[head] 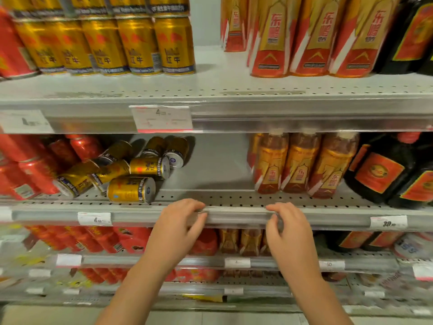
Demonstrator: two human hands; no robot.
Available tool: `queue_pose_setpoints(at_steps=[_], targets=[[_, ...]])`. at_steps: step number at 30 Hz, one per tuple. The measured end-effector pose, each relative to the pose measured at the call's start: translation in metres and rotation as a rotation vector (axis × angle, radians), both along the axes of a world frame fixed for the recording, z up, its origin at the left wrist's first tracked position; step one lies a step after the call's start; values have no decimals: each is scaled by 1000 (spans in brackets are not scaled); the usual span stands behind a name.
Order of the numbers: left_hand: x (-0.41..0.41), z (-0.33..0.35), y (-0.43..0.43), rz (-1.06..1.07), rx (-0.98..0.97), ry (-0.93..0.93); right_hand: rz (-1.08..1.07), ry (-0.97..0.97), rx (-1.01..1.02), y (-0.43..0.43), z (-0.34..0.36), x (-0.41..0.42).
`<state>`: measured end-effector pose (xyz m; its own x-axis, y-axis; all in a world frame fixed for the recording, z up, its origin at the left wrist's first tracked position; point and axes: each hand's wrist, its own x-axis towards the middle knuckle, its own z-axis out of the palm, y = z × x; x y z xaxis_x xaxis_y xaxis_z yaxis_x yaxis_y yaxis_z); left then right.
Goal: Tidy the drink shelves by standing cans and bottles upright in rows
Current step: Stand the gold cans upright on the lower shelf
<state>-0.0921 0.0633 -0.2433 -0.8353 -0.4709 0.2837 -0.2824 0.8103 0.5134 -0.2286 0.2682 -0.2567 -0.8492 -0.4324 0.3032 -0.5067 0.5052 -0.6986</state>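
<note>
Gold metal drink cans lie toppled on the middle grey perforated shelf, up and left of both hands. The left hand and right hand curl loosely over the shelf's front rail, gripping no can. Little looks done here: the pile remains on its sides, long axes level, ends facing mostly right and forward. The upper-shelf gold cans and orange-labelled bottles already stand upright
</note>
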Motion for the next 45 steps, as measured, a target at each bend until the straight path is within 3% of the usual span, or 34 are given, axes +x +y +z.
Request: queue_pose_setpoints(at_steps=[5,12,18,31,40,45], targets=[[41,8,-50,-74,25,-28,-68,-52,-4,-34,9,32],[92,18,-126,-43,89,77,-5,-84,-87,-114,26,79],[113,25,-173,52,34,167,99,-102,27,-188,31,94],[96,29,-192,-63,-287,-224,272,-208,238,-254,27,46],[87,32,-202,-37,-348,-287,502,236,336,-270,33,14],[86,37,-214,-99,-378,-320,606,357,377,-281,27,4]])
